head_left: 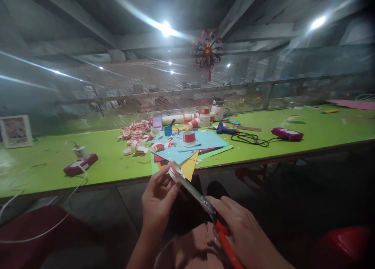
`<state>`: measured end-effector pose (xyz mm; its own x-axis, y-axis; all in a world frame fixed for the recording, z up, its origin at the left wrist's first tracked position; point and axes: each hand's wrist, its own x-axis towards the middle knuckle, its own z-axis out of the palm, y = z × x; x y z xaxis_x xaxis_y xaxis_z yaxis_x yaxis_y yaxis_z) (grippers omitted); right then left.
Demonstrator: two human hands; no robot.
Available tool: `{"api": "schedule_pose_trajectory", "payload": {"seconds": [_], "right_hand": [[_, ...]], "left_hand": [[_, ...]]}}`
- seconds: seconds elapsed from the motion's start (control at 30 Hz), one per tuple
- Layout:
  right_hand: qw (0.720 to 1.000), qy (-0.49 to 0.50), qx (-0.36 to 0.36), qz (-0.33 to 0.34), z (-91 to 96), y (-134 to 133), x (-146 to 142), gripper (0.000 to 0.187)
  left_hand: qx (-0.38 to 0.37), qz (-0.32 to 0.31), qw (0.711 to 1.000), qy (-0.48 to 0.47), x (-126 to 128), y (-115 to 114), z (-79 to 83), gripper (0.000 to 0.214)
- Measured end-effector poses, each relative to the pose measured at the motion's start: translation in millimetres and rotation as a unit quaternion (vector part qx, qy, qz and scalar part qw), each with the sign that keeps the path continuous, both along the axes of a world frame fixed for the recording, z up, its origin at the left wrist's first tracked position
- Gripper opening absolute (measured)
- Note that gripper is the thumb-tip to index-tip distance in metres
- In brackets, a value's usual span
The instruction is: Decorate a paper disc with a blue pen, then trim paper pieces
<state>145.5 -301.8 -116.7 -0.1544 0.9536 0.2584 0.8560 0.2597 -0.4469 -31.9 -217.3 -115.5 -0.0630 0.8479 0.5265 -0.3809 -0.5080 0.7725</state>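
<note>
In my left hand [159,196] is a small white paper cup piece [175,173] with some red on it, pinched between thumb and fingers in front of the table edge. My right hand [238,226] is wrapped round the red handles of a pair of scissors [202,200]. The long metal blades point up and left and meet the paper piece. Just beyond, on blue paper sheets [175,155], stands an upside-down red and white paper cup [189,138]. Cut cup scraps lie to its left.
A pile of cut paper rounds [136,131] lies at the back left, near a small blue pot [168,131]. Further right are a blue glue gun [224,129], its black cord and a purple power strip [287,134]. Another power strip [80,164] sits left, its white cable hanging over the edge.
</note>
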Motion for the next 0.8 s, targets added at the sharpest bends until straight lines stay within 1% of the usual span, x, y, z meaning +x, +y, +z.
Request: {"api": "schedule_pose_trajectory", "payload": {"seconds": [0.13,0.3,0.47,0.67,0.8], "right_hand": [[1.000,-0.005,0.015,0.001,0.4,-1,1,0.056],[0.998,-0.032,0.050,-0.005,2.1,-3,3,0.057],[0.998,-0.035,0.044,0.006,2.7,-4,4,0.058],[0.999,-0.027,0.041,0.012,1.8,-4,4,0.056],[0.999,-0.025,0.027,0.010,2.3,-3,5,0.058]], "left_hand": [[0.029,0.016,0.999,-0.004,3,-3,3.4,0.038],[0.053,0.029,0.998,0.005,5,-4,3.0,0.040],[0.065,0.047,0.996,0.026,3,-5,0.4,0.040],[0.103,0.082,0.991,0.037,4,-2,-6.8,0.043],[0.102,0.104,0.988,0.050,4,-1,-9.4,0.042]]}}
